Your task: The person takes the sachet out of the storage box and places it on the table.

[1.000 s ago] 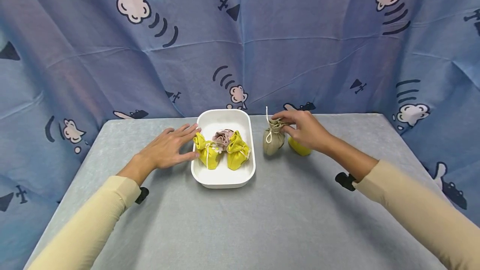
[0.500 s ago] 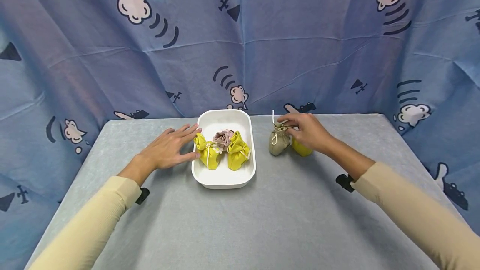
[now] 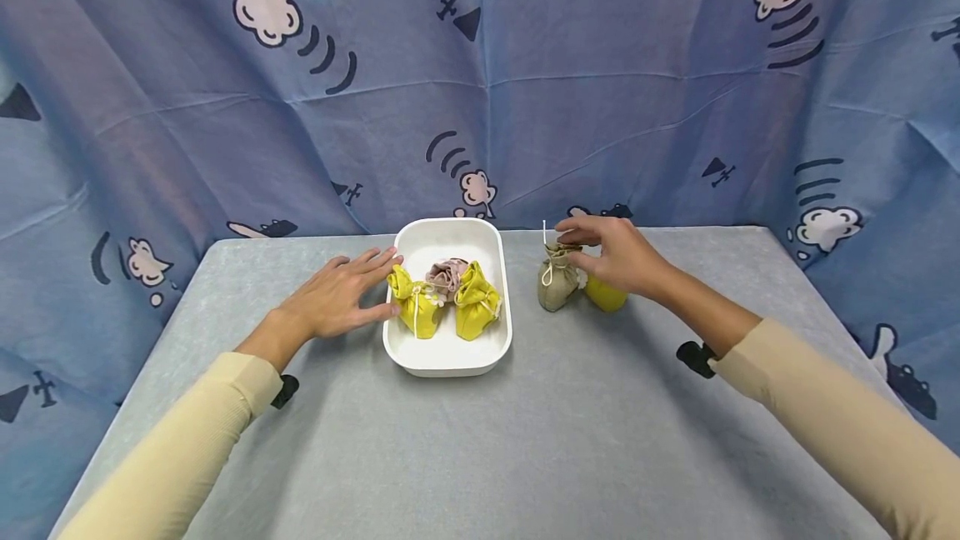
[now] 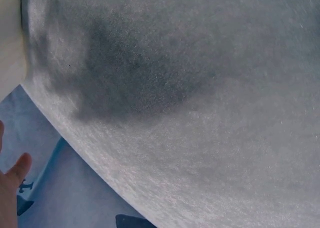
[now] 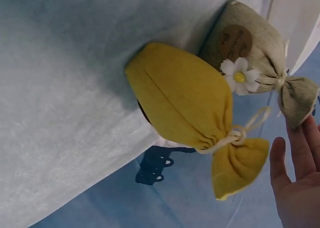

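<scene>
A beige drawstring pouch [image 3: 557, 283] with a white cord stands upright on the table, right of the white tray. My right hand [image 3: 618, 252] is at its gathered top, thumb and fingers parted. In the right wrist view the fingertips [image 5: 295, 133] are right at the pouch's ruffled end, and a white fabric flower [image 5: 240, 76] shows on its side. Beside it stands a yellow pouch [image 5: 182, 93], partly hidden by my right hand in the head view. My left hand [image 3: 337, 294] lies with straight, spread fingers at the left rim of the white tray [image 3: 447, 363].
Inside the tray sit a left yellow pouch [image 3: 424, 319], a right yellow pouch [image 3: 474, 307] and a dusty pink pouch [image 3: 446, 277] behind them. The grey table [image 3: 525, 457] ends at a blue patterned curtain [image 3: 600, 90] at the back.
My right hand has carried the beige pouch a little to the right, up against the yellow one, and its fingers have loosened from the top. The left hand stays put.
</scene>
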`<action>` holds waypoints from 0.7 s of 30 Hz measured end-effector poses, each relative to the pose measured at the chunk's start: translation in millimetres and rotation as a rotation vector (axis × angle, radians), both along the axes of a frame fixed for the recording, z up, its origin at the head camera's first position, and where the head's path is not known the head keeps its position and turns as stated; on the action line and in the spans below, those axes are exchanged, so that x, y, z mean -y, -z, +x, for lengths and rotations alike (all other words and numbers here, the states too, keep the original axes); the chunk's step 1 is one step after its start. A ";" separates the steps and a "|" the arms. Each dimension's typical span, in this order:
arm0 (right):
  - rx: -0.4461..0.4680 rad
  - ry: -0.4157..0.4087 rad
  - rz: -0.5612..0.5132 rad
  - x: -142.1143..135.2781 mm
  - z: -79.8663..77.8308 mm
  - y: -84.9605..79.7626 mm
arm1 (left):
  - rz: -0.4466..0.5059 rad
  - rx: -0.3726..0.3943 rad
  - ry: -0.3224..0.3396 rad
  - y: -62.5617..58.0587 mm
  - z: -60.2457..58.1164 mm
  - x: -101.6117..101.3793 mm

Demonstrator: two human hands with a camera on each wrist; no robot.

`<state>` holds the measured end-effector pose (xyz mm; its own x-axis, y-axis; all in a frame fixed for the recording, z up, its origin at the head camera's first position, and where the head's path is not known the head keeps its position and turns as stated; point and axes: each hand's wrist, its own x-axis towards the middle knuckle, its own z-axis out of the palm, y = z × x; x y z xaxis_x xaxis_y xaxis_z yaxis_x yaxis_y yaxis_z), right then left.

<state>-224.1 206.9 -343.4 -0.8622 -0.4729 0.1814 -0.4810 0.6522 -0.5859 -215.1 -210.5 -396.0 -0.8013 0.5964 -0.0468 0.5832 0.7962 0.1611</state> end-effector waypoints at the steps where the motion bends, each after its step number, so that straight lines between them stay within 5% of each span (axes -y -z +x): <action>1: -0.003 -0.003 -0.002 0.7 -0.1 -1.3 | 0.000 -0.001 0.000 -0.1 0.0 0.0; 21: 0.121 -0.070 -0.026 53.5 3.4 -18.2 | 0.032 -0.039 0.026 1.0 -1.2 0.8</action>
<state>-220.7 153.4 -325.2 -0.8437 -0.5290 0.0913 -0.4497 0.6036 -0.6584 -216.3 -211.3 -396.9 -0.7866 0.6175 0.0038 0.6097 0.7757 0.1626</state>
